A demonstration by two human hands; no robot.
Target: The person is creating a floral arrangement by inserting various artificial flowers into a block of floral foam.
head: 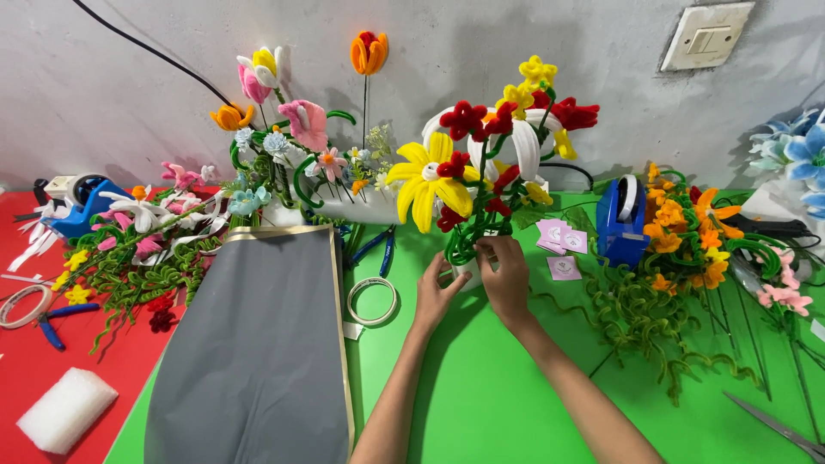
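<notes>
Pipe-cleaner bouquet stands upright mid green tabletop, red, yellow and white blooms on green stems. Both hands at its base: left hand cupped against the white holder, right hand with fingers closed around the lower stems. Whether the left fingers actually grip is hard to tell. Probably light, top-heavy, bendy; best held low on the bundled stems. Tape ring left of bouquet; blue tape dispenser to its right.

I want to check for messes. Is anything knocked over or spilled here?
Nothing is spilled. The pile of orange pipe-cleaner flowers with curly green stems lies flat on the green table, not standing. Both hands, left and right, hold the upright yellow-and-red pipe-cleaner bouquet.
</notes>
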